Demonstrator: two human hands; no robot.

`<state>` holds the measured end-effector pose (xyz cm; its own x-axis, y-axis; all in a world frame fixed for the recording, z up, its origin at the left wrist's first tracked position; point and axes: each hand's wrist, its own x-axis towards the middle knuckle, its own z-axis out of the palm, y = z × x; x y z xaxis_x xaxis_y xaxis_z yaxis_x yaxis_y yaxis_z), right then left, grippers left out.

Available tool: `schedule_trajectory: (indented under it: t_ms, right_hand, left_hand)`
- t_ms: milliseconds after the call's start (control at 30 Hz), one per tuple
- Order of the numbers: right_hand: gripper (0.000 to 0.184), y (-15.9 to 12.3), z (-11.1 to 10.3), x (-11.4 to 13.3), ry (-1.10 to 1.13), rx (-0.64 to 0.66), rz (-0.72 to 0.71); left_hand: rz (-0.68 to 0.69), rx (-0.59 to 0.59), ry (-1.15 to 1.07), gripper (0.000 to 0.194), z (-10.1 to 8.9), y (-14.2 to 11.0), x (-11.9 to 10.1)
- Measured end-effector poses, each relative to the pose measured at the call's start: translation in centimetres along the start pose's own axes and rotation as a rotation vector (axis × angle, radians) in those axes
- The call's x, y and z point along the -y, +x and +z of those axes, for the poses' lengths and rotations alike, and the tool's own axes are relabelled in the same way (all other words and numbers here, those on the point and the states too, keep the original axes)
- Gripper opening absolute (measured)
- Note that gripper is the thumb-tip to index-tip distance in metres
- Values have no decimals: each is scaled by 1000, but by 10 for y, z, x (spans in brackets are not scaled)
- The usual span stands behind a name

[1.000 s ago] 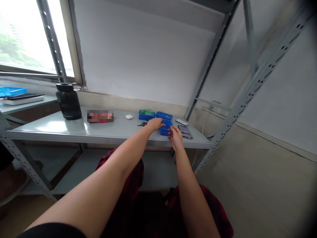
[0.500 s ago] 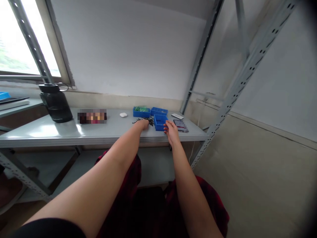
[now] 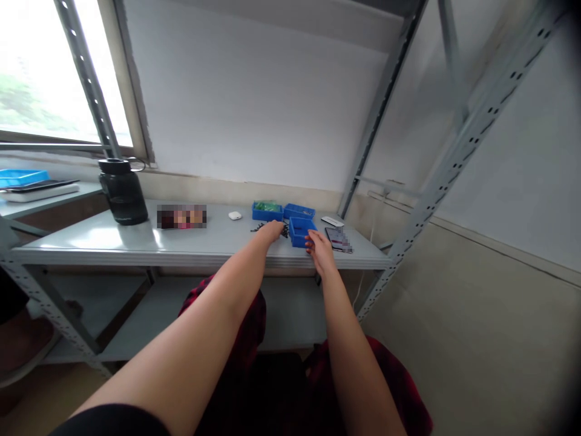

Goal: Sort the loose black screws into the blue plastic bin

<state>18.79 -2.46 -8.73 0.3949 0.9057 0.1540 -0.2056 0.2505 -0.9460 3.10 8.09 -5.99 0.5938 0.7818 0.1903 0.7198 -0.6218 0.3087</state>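
My left hand [image 3: 272, 230] is over a scatter of small dark pieces [image 3: 259, 228], too small to name. Its fingers point down and look bunched, with the tips hidden. Just to its right stands a shallow blue plastic bin [image 3: 301, 224]. At this bin's right front corner is my right hand [image 3: 321, 249], its fingers curled toward the thumb. Whatever they may hold is too small to make out. Behind the pieces are a blue bin with green bags [image 3: 267, 207] in it and another low blue bin [image 3: 299, 211].
On the grey table [image 3: 209, 245] are a black water bottle [image 3: 122, 192], a blurred-out item [image 3: 181, 217], a white earbud case [image 3: 235, 215], a small white object [image 3: 333, 221] and a phone [image 3: 338, 238]. A metal upright [image 3: 447, 175] rises at the right. Someone's foot [image 3: 29, 345] shows lower left.
The view has shifted slightly, so everything appears farther right and a little lower. Both hands keep about the same places by the dark pieces and the blue bin.
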Motion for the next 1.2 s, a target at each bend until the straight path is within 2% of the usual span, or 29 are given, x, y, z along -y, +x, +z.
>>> schedule_trajectory:
  t_ms: [100, 200, 300, 400, 633, 833, 1200]
  right_hand:
    - [33, 0, 2, 0, -13, -1, -10]
    - [35, 0, 5, 1, -4, -1, -25]
    - [40, -1, 6, 2, 27, -9, -34]
    - [40, -3, 7, 3, 21, -3, -36]
    - [36, -4, 9, 1, -61, 39, -55]
    - [38, -2, 7, 2, -2, 20, -40]
    - [38, 1, 4, -3, -48, 20, -49]
  left_hand:
    - [-19, -48, 63, 18, -15, -2, -14]
    - [101, -154, 22, 36, -31, -6, -36]
    - [209, -158, -57, 44, -42, -15, -58]
    - [299, -123, -70, 45, -47, -25, -68]
    - [347, -57, 14, 33, -53, -37, -73]
    - [449, -81, 89, 31, -45, -30, -81]
    - [445, -83, 100, 34, -42, -24, -78]
